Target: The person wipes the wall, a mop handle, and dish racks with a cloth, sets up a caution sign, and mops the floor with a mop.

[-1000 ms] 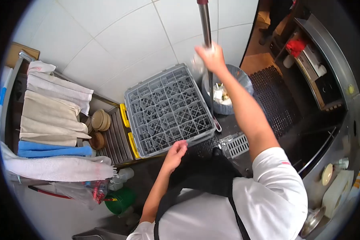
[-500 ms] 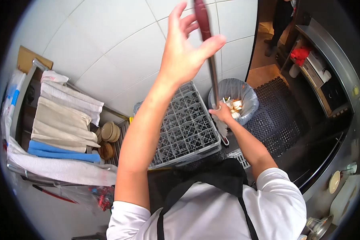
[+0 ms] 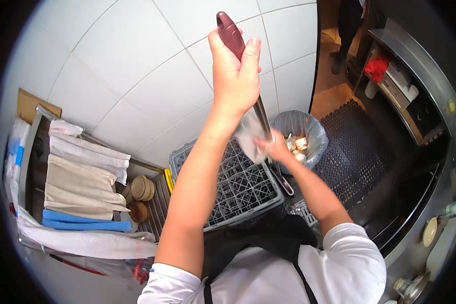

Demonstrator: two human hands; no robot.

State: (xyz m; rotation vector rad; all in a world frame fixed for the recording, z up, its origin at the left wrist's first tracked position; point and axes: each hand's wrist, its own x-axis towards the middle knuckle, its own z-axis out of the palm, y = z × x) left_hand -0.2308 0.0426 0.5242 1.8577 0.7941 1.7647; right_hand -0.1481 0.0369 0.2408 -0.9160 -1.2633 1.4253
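Note:
My left hand (image 3: 235, 76) is raised in front of the wall tiles, wrapped round the maroon grip (image 3: 230, 35) of a long-handled pole. The grip's top end sticks out above my fist. Lower down, my right hand (image 3: 278, 147) is closed at the metal shaft (image 3: 262, 116), next to the bin. Beside its fingers is a pale, whitish, see-through blur (image 3: 251, 139), smeared by motion; its kind I cannot tell. Below lies a flat maroon-and-white edge (image 3: 287, 186) near the floor; whether it belongs to the pole is unclear.
A grey glass rack (image 3: 243, 180) stands in front of me. Beyond my right hand is a lined bin (image 3: 314, 134) with food scraps. Towels (image 3: 81, 172) hang at left near stacked bowls (image 3: 142, 187). A black rubber mat (image 3: 354, 147) covers the floor at right; a person's leg (image 3: 347, 30) stands beyond.
My left hand, open beside the grip before, has closed round it. The pole's top has shifted left and tilts more. A pale blur now shows by my right hand over the rack.

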